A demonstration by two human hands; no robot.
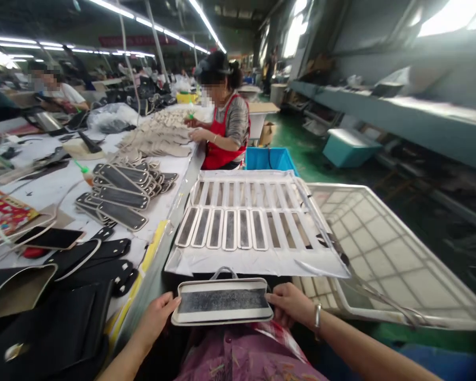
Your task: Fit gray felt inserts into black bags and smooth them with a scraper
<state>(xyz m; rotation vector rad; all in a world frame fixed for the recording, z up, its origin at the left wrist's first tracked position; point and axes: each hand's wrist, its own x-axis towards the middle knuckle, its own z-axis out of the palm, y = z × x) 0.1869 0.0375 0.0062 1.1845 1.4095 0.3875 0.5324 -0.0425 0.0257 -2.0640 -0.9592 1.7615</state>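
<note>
My left hand [157, 319] pinches the left end of a cream-edged rectangular panel [222, 316], held level just above my lap. At its right end, my right hand [286, 302] grips the same panel, thumb on the upper face. A rough dark grey strip runs along the panel's middle between two pale bands. Behind its top edge a grey loop [224, 272] shows; I cannot tell if it is attached. Just beyond lies a white slotted board [206, 264], with several narrow cream-bordered pieces [229, 229] in a row on its left part.
Left, the worktable [170, 190] carries a pile of dark strips [122, 196], a phone [55, 238] and black bag parts [63, 317]. A white grid-bottomed crate [381, 243] stands right. A co-worker in a red apron [226, 127] works beyond the board, beside a blue bin [269, 157].
</note>
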